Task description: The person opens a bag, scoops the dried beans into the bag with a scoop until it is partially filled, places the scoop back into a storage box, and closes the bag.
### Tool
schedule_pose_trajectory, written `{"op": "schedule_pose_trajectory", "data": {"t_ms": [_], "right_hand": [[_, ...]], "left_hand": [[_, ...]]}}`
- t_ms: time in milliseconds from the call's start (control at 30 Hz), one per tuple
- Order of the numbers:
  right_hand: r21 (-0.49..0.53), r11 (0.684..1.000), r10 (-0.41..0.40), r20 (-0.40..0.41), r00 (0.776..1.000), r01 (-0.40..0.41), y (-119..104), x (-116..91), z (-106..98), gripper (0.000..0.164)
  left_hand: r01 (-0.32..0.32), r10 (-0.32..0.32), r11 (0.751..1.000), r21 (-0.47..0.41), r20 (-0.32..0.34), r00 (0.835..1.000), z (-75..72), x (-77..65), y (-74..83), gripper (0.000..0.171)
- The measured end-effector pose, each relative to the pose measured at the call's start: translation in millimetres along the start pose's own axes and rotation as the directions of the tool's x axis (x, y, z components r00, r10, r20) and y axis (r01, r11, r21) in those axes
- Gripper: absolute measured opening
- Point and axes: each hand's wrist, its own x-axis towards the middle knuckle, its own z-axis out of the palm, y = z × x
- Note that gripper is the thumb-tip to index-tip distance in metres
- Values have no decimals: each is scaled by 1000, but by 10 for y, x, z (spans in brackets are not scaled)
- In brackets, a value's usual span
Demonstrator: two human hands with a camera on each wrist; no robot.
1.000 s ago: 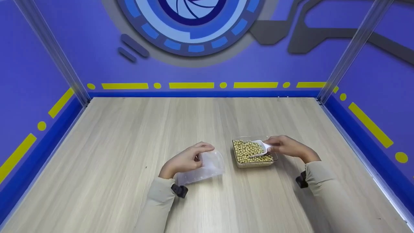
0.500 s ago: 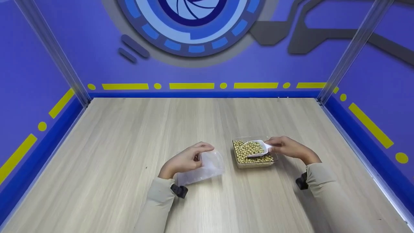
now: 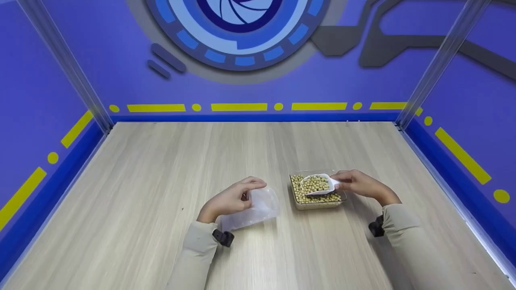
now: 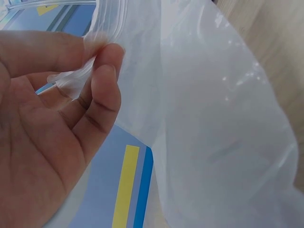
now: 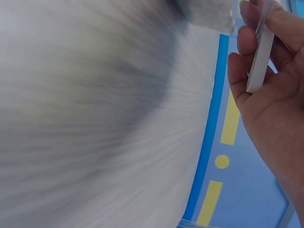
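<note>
My left hand (image 3: 230, 199) pinches the top edge of a clear plastic zip bag (image 3: 264, 211), which stands on the table left of the beans. In the left wrist view, thumb and fingertips meet at the ridged zip strip (image 4: 111, 21), and the bag (image 4: 223, 123) hangs beside the palm. My right hand (image 3: 358, 184) grips a white scoop (image 3: 322, 193) heaped with pale yellow soybeans (image 3: 313, 184). The scoop sits low over a clear rectangular container (image 3: 318, 206) of the same beans. The right wrist view shows the white handle (image 5: 260, 64) between thumb and curled fingers.
The wood-grain table (image 3: 169, 161) runs to a purple-blue back wall (image 3: 242, 90) with yellow markings. Side walls with clear corner posts (image 3: 437, 60) close it in left and right. A black wrist strap (image 3: 223, 237) shows at the left sleeve.
The scoop has come up from among the soybeans and levelled out, now holding a heap of them. The left hand and the zip bag have stayed in place.
</note>
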Motion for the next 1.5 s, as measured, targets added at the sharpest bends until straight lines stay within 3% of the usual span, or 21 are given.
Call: {"op": "schedule_pose_trajectory", "data": {"t_ms": [767, 1167, 1500], "right_hand": [[-17, 1000, -25, -56, 998, 24, -39, -25, -19, 31], [-74, 997, -24, -52, 998, 20, -162, 17, -80, 31], [-26, 999, -25, -25, 999, 25, -295, 78, -39, 33]], "left_hand": [[-10, 10, 1000, 9, 24, 1000, 0, 2, 5, 57], [-3, 3, 1000, 19, 29, 1000, 5, -8, -13, 56], [6, -7, 1000, 14, 32, 999, 15, 7, -14, 56]]}}
